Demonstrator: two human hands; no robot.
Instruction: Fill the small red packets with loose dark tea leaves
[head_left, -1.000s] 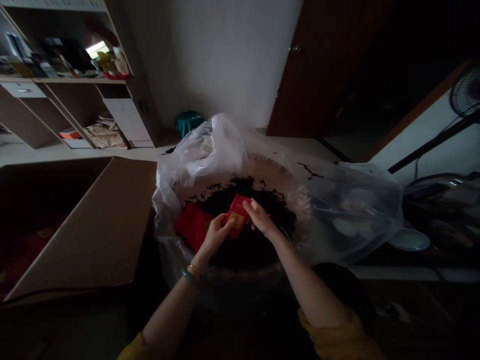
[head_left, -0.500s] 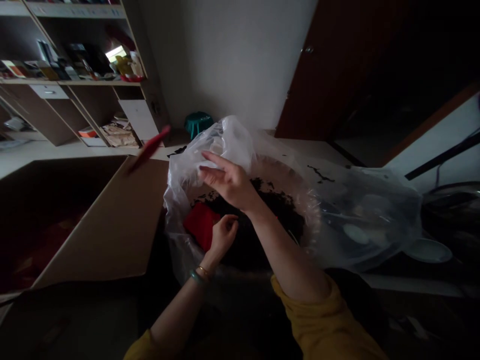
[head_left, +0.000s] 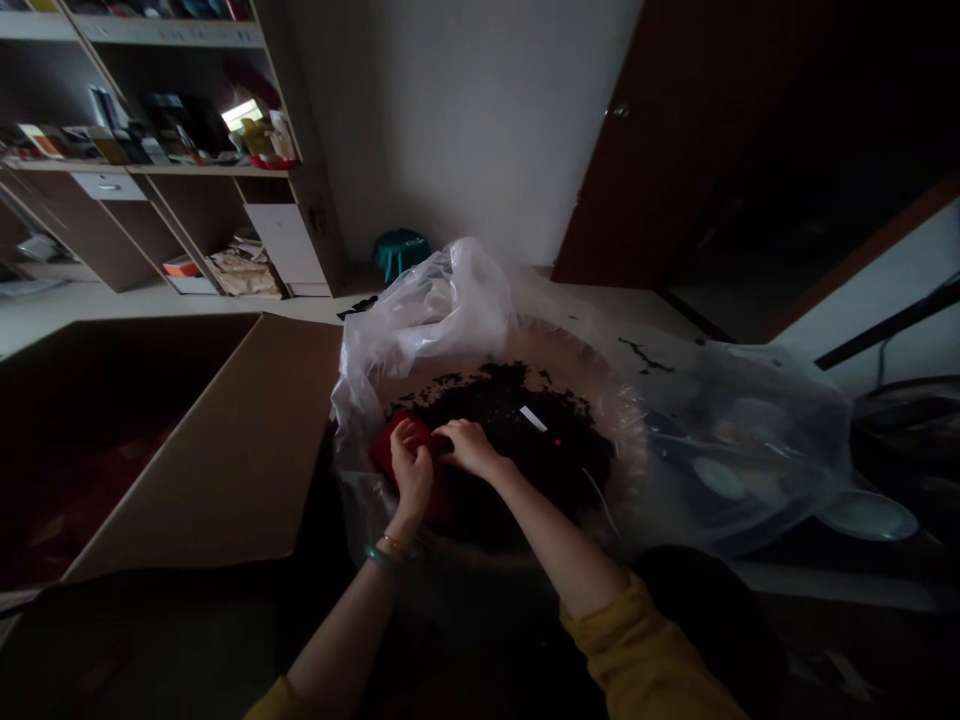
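Observation:
My left hand (head_left: 411, 472), with bangles at its wrist, has its fingers curled on a flat, soft-looking red piece (head_left: 385, 447); cloth or paper, I cannot tell. Right beside it my right hand (head_left: 469, 447) is closed, fingertips bent together at the red piece's right edge. What those fingertips hold is hidden. Both hands are over a wide round tub (head_left: 626, 440) lined with clear plastic sheeting (head_left: 472, 300). Dark loose flakes (head_left: 510, 400) fill its bottom. On them lie a small white strip (head_left: 533, 418) and a tiny red spot (head_left: 557, 442).
On the left stands an open cardboard box (head_left: 217, 440) with dim red things inside. More clear plastic (head_left: 720, 450) spreads over things at right, near a pale dish (head_left: 870, 515). Behind are a shelf unit (head_left: 289, 240), a green-covered bin (head_left: 401, 255) and a brown door (head_left: 622, 180).
A blurred red thing in the air above the cardboard box is gone from sight. My right hand, spread and raised before, has come down beside my left hand and closed.

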